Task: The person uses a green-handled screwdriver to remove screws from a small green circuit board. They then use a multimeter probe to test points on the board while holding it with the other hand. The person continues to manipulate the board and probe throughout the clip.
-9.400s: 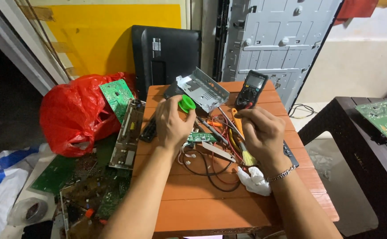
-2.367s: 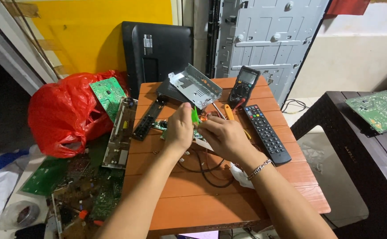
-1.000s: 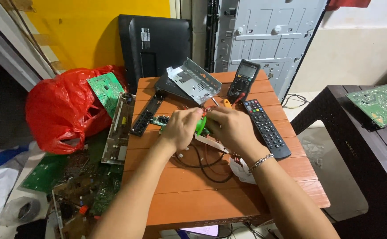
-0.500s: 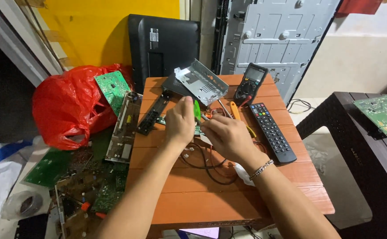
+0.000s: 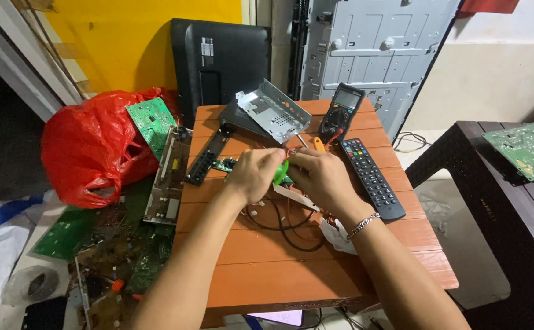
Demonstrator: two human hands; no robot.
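Note:
Both my hands meet over the middle of an orange wooden table [image 5: 291, 269]. My left hand [image 5: 256, 174] is closed around a green-handled tool [image 5: 281, 172], only part of the handle showing. My right hand [image 5: 320, 176] touches the same spot from the right, fingers curled; what it grips is hidden. Under the hands lie a small green circuit board [image 5: 224, 164], a pale strip [image 5: 294, 197] and loose black and red wires [image 5: 285, 223].
Black remote [image 5: 371, 177], multimeter [image 5: 339, 113], grey metal bracket [image 5: 274, 110] and black bar [image 5: 207, 156] lie on the table. A black monitor [image 5: 221, 61] and metal TV back panel [image 5: 371, 49] stand behind. Red plastic bag [image 5: 92, 143] and circuit boards [image 5: 108, 244] at left; dark table [image 5: 511, 201] right.
The view has shifted slightly; my hands stay together over the small board, with the green tool handle now lower between them instead of standing up.

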